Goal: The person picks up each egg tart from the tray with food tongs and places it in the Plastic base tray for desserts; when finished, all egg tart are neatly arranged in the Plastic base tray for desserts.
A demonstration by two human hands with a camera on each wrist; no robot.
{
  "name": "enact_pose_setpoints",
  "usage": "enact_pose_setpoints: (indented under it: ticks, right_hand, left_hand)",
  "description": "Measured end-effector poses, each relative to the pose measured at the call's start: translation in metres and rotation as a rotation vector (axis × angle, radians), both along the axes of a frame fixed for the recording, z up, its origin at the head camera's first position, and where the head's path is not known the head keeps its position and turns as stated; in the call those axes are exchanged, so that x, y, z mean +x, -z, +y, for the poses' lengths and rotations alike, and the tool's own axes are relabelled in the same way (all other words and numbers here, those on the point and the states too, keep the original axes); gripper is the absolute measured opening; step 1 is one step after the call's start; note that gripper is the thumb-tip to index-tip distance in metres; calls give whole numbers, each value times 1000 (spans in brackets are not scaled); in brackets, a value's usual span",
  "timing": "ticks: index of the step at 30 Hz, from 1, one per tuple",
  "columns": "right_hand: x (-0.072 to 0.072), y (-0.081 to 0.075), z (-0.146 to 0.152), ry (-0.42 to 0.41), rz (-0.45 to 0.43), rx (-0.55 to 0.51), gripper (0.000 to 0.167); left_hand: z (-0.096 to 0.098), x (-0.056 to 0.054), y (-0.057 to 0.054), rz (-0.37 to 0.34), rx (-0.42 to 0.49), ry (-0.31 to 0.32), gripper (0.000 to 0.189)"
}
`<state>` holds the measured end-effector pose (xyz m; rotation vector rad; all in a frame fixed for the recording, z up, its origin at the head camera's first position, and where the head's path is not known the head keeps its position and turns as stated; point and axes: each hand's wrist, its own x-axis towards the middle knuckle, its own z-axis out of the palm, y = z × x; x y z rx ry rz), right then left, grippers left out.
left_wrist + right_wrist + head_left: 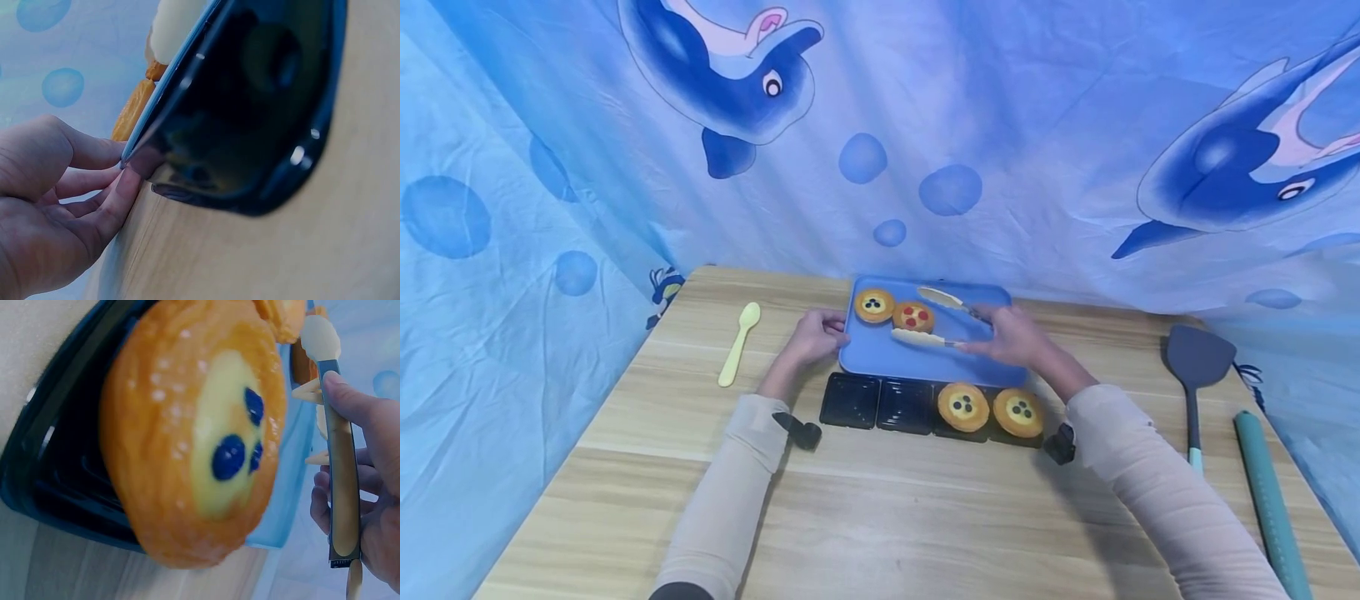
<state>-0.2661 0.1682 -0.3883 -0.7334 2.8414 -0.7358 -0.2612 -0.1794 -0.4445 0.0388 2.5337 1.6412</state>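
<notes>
My left hand (812, 336) pinches the left edge of a blue tray (880, 358), thumb above and fingers beneath in the left wrist view. On the tray lie a tart with dark berries (874, 306) and a tart with red pieces (913, 317), side by side. My right hand (1011, 335) holds a pair of tongs (342, 487) over the tray. The tongs' arms are spread, their pale tips on either side of the red-topped tart in the head view, nothing squeezed between them.
In front of the tray sits a row of black square dishes (850, 400); the two right ones bear berry tarts (962, 407). A pale yellow spoon (740, 343) lies to the left. On the right are a dark spatula (1198, 358) and a teal rod-like thing (1270, 500). A dolphin-print curtain (880, 108) hangs behind.
</notes>
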Motion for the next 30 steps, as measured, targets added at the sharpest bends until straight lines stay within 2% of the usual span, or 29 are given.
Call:
enact_pose_setpoints:
  ticks: [6,11,21,25,30]
  right_hand:
    - [1,5,-2,-36,72,10,70]
    - [1,6,-4,-34,81,16,61]
    - [-1,3,0,-35,50,-2,64]
    - [-1,-3,2,-19,57,-24,64]
    - [2,-14,4,-22,84,11,66]
  left_hand:
    - [0,-1,-1,7,-15,1,45]
    - [1,-1,0,-1,-8,-1,45]
    - [1,0,0,-5,1,3,45]
    - [1,-1,1,1,2,4,45]
    - [1,-1,1,6,6,0,45]
